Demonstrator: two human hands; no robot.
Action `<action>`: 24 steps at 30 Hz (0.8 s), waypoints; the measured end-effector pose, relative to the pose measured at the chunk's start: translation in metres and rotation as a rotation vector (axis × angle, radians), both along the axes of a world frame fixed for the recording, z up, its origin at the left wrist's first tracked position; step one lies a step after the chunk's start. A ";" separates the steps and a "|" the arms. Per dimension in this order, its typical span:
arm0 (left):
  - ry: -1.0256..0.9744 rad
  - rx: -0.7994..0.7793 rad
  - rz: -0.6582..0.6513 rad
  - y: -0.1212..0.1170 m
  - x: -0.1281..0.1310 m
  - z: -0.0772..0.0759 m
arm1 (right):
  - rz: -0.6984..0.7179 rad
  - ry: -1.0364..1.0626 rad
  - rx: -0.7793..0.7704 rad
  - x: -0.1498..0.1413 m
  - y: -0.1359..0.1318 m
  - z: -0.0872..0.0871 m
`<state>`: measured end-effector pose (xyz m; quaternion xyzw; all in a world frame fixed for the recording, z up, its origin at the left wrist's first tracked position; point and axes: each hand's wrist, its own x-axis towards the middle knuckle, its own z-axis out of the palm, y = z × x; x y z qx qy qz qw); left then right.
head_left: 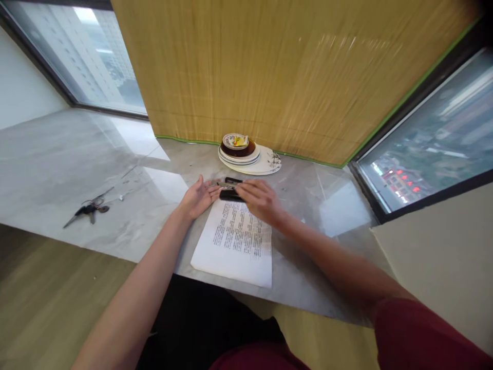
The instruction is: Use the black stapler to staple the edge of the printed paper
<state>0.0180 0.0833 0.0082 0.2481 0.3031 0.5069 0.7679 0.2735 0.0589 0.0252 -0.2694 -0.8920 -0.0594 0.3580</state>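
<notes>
My right hand (262, 200) grips a black stapler (230, 195) above the top edge of a printed sheet of paper (234, 264). The stapler's arms are spread apart, and a metal strip shows between them. Palm up, my left hand (200, 198) lies open at the stapler's left end with its thumb raised. Its fingertips reach close under the metal part; whether they touch it, I cannot tell. The paper lies on the grey marble sill (154, 226), rows of text on its upper part.
A stack of plates (239, 159) stands at the back against the bamboo blind (246, 77), with an oval plate (271, 163) beneath. Keys (90, 209) lie on the left. Windows flank the blind on both sides. The sill's front edge is close to my body.
</notes>
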 end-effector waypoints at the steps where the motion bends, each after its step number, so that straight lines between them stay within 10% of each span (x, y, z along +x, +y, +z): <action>1: -0.026 -0.015 -0.029 0.000 -0.001 0.000 | 0.041 -0.097 0.096 -0.003 0.000 0.003; 7: -0.008 -0.079 0.006 0.002 -0.003 -0.008 | 0.118 -0.260 0.212 -0.014 0.003 0.009; 16: 0.038 -0.071 0.090 -0.004 0.004 0.001 | -0.417 0.606 -0.531 0.000 -0.025 -0.006; 24: -0.077 -0.150 0.266 -0.001 0.004 0.010 | -0.402 0.611 -0.810 0.015 -0.045 -0.013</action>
